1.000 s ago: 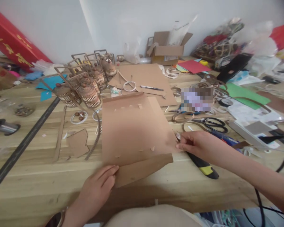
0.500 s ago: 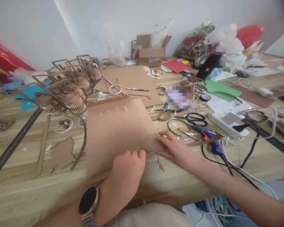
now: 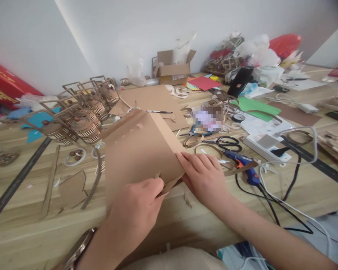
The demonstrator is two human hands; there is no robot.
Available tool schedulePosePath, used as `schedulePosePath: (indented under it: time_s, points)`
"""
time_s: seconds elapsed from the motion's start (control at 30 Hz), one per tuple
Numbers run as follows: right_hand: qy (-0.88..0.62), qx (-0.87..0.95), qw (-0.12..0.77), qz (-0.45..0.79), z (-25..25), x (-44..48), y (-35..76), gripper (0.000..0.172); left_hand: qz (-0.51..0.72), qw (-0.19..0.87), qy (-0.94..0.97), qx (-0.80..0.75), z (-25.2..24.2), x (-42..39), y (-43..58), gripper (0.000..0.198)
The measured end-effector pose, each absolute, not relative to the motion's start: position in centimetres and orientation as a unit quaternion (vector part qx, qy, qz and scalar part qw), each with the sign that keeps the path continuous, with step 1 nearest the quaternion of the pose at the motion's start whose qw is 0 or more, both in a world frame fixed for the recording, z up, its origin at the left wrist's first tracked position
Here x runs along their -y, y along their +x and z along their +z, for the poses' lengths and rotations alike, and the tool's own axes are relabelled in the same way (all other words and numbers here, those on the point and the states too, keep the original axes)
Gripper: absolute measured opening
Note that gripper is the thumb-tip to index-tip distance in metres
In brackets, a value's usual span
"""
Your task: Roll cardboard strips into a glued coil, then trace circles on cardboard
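Observation:
A brown sheet of cardboard (image 3: pixel 138 157) with folded-up edges lies in front of me. My left hand (image 3: pixel 139 200) is closed on its near edge, where a narrow torn strip lifts between thumb and fingers. My right hand (image 3: pixel 204 176) grips the near right corner, fingers together over the folded side and thumb tucked below. Small torn patches mark the cardboard's surface. To the right of my right hand lie a blue hot glue gun (image 3: pixel 246 165) and black-handled scissors (image 3: pixel 229 143).
Several small woven lanterns with handles (image 3: pixel 86 125) stand at the left. Behind lies a larger cardboard sheet (image 3: pixel 157 95) with a pen (image 3: pixel 159 111) on it. A white power strip (image 3: pixel 266 150), cords and paper strips occupy the right. A small cardboard box (image 3: pixel 173 73) stands by the wall.
My left hand has pulled the cardboard's near edge up into a raised, torn strip. My right hand has moved onto the corner and closed over it. The cardboard's right side now stands more folded.

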State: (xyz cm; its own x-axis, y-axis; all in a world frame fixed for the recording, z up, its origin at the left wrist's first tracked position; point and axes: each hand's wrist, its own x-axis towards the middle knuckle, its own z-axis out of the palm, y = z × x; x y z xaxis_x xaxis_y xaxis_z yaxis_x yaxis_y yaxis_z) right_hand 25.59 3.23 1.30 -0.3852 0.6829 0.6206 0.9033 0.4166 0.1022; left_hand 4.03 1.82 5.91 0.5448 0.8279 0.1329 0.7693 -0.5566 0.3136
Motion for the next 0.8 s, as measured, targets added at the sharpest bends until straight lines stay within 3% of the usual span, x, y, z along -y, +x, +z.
schedulePosePath:
  time_s: [0.17, 0.43, 0.6, 0.73, 0.8]
  points:
    - [-0.467, 0.791, 0.264, -0.295, 2.6, -3.8, 24.9, 0.027, 0.266, 0.139, 0.846, -0.440, 6.7, -1.4, 3.0, 0.023]
    - [-0.420, 0.789, 0.318, -0.316, 4.8, -4.0, 24.2, 0.026, 0.309, 0.201, 0.787, -0.495, 8.1, -1.6, 1.5, 0.017]
    - [-0.396, 0.808, 0.269, -0.344, 6.3, -3.8, 24.1, 0.029, 0.212, 0.245, 0.797, -0.510, 9.5, -2.8, 0.5, 0.032]
    - [-0.368, 0.829, 0.222, -0.359, 7.6, -3.7, 23.8, 0.031, 0.086, 0.230, 0.846, -0.474, 13.2, -4.1, 1.4, 0.021]
    - [-0.351, 0.832, 0.224, -0.367, 8.1, -3.8, 23.5, 0.030, 0.045, 0.188, 0.875, -0.444, 14.7, -4.8, 2.6, 0.028]
